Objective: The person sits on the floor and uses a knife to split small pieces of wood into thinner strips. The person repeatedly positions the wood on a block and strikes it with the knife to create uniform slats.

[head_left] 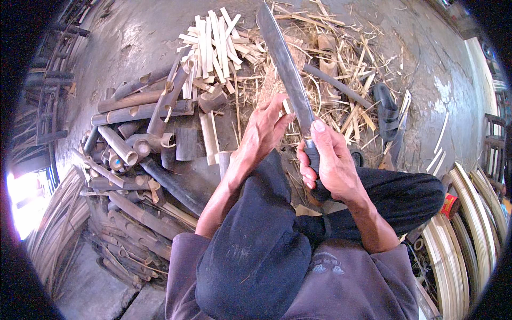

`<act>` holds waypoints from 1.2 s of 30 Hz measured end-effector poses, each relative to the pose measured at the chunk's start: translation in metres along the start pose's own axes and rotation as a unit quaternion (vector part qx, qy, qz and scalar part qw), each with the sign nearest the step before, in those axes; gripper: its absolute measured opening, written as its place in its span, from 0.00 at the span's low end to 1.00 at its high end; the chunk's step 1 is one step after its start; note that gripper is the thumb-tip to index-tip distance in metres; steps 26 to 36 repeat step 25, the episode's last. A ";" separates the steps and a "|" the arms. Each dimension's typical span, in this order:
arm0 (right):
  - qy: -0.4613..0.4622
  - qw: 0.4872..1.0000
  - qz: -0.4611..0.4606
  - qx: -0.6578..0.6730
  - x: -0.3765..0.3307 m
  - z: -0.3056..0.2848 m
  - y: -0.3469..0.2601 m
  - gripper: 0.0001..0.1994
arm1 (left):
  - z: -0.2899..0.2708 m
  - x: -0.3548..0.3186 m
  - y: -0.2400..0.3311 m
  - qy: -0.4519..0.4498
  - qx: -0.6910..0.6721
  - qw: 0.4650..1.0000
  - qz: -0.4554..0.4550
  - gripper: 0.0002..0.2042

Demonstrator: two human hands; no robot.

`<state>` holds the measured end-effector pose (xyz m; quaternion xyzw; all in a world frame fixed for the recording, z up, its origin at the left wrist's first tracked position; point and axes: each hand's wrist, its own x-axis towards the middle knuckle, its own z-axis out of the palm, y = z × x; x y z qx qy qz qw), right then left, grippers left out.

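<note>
My right hand is wrapped round the dark handle of a machete, its thumb pressed at the base of the blade. The long grey blade slants up and to the left, away from me. Just left of the blade, my left hand pinches a small pale bamboo piece between thumb and fingers. The piece's end lies close to the blade; whether they touch I cannot tell. Beneath the left fingers stands a worn wooden block, partly hidden by the hand and blade.
A heap of split bamboo strips lies at the far left of the block. Cut bamboo tubes are piled on my left. Shavings litter the floor beyond, near a dark sandal. Bundled long strips stand at the right.
</note>
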<state>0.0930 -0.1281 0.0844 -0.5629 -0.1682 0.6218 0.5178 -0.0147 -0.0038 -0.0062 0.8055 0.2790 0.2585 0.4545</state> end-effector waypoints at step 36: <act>0.026 0.981 -0.143 -0.130 0.011 0.011 0.010 0.28 | -0.003 0.006 -0.005 0.026 0.042 0.998 0.028 0.15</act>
